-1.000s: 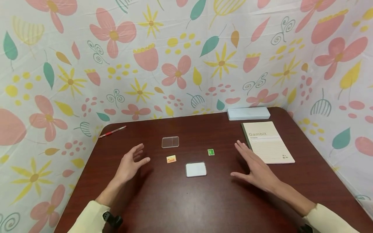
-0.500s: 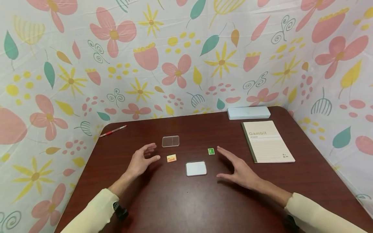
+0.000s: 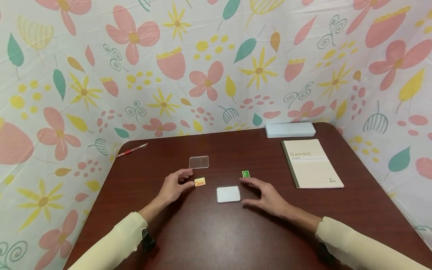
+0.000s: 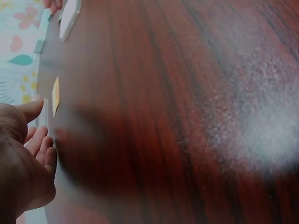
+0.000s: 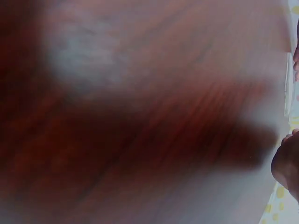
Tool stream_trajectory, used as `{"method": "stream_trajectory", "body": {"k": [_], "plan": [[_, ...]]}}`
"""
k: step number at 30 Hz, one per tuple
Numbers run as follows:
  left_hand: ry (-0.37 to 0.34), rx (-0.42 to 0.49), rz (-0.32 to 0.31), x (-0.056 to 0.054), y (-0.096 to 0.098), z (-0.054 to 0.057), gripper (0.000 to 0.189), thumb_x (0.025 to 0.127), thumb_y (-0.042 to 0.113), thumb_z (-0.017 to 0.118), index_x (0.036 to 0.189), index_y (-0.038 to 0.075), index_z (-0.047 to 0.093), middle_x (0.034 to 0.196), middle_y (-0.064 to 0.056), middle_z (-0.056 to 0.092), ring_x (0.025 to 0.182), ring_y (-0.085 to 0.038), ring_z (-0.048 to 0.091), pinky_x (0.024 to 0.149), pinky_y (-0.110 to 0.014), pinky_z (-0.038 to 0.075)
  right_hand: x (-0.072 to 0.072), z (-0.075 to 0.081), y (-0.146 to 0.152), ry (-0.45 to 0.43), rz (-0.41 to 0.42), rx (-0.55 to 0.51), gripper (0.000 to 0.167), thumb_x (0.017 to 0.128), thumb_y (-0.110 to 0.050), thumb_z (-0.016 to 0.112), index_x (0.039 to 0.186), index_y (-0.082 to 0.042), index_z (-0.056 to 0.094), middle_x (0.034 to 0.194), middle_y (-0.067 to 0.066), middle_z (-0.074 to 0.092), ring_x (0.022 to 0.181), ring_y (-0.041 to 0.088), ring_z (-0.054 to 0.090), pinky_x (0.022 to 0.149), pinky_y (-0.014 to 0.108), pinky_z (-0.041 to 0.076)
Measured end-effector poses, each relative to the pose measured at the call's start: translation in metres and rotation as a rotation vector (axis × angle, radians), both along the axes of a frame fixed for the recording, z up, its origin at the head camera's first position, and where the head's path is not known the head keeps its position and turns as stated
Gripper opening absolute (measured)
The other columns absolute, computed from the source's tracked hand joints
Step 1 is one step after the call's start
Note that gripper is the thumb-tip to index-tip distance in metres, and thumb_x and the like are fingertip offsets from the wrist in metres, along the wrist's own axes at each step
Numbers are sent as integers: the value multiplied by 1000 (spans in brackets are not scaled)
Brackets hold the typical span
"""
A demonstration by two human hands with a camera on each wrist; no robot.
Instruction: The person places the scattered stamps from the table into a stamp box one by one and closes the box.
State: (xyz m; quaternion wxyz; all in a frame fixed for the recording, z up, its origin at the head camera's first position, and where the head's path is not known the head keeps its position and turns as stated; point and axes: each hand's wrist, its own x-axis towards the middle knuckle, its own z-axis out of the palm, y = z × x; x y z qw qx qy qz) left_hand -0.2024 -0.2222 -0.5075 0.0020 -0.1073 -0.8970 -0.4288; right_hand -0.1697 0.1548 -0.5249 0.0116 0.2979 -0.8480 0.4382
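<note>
On the dark table a small orange-and-yellow stamp-like piece (image 3: 200, 181) lies flat, just right of my left hand's (image 3: 172, 187) thumb tip. That hand is held with thumb and fingers apart and nothing between them; in the left wrist view the orange piece (image 4: 56, 95) shows beyond the thumb. My right hand (image 3: 268, 197), its thumb and fingers also spread, is beside a shallow clear-rimmed case with a white face (image 3: 228, 194). A small green stamp-like piece (image 3: 245, 174) sits right by its fingertips. Behind the orange piece lies a transparent rectangular lid (image 3: 198, 162).
A Gambit notebook (image 3: 314, 165) lies at the right, with a pale blue box (image 3: 290, 129) behind it. At the far left rests a red pen (image 3: 132, 150). Flowered cloth (image 3: 206, 80) hangs behind the table (image 3: 216, 240).
Both hands have moved inward, the left to the right toward the orange piece, the right leftward from the notebook to the white-faced case and green piece. The things on the table have stayed put.
</note>
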Motion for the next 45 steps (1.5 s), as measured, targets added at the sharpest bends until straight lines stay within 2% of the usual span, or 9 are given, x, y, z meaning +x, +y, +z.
{"method": "stream_trajectory", "body": {"k": [5, 18, 30, 36, 45], "plan": [[22, -52, -5, -2, 7, -3, 46, 90, 13, 88, 132, 7, 72, 123, -4, 76, 113, -26, 69, 101, -47, 53, -5, -3, -5, 6, 24, -7, 67, 82, -15, 94, 142, -4, 65, 138, 7, 69, 127, 27, 65, 103, 51, 53], [81, -123, 4, 2, 14, -5, 37, 87, 11, 90, 121, 10, 76, 111, 0, 76, 102, -21, 68, 95, -44, 55, -7, -12, -17, 132, 15, 39, 65, 78, -12, 97, 135, -3, 67, 130, 6, 70, 124, 25, 65, 101, 43, 54], [117, -160, -3, 0, 16, -6, 29, 87, 12, 90, 113, 12, 78, 101, 2, 75, 94, -17, 69, 89, -43, 57, -6, -10, -21, 123, -2, 56, 65, 76, -10, 98, 133, -2, 68, 129, 7, 70, 124, 26, 64, 101, 49, 53], [86, -180, -11, -1, 15, -5, 24, 89, 15, 88, 112, 15, 80, 101, 5, 75, 94, -15, 67, 89, -41, 56, -6, -10, -22, 126, -13, 57, 64, 76, -9, 98, 133, -3, 68, 129, 6, 70, 125, 26, 63, 102, 49, 53], [90, -199, -39, -1, 14, -4, 20, 90, 15, 88, 109, 20, 84, 102, 8, 74, 91, -14, 64, 83, -36, 54, -7, -10, -22, 130, -13, 52, 63, 76, -10, 98, 132, -3, 68, 128, 6, 70, 124, 26, 63, 101, 49, 53]]}}
